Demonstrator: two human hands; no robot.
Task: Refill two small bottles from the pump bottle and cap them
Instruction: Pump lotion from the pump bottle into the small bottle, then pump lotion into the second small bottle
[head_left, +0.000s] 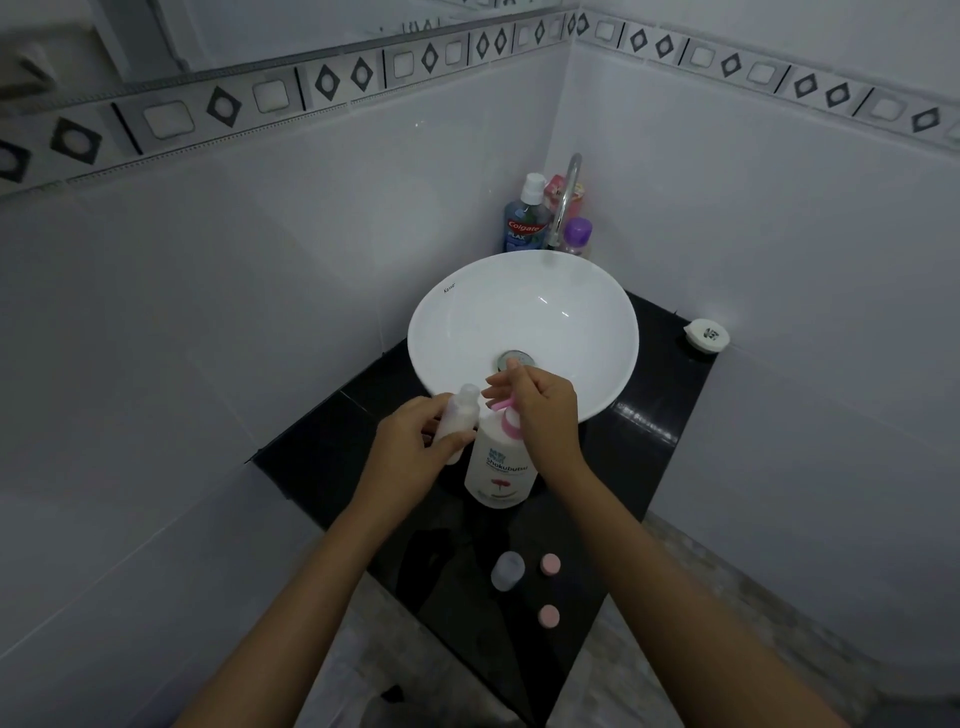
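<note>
A white pump bottle (500, 470) with a pink pump head stands on the black counter (332, 447) in front of the basin. My right hand (543, 410) rests on top of the pink pump, fingers over it. My left hand (415, 447) holds a small clear bottle (460, 415) uncapped and tilted, its neck close to the pump spout. A second small clear bottle (508, 570) stands uncapped nearer to me on the counter. Two pink caps (550, 564) (548, 616) lie beside it.
A white round basin (457, 322) sits behind the pump bottle, with a chrome tap (566, 197) at its back. A blue mouthwash bottle (525, 218) and a purple-capped bottle (576, 236) stand in the corner. A small white round holder (706, 335) is at the counter's right edge.
</note>
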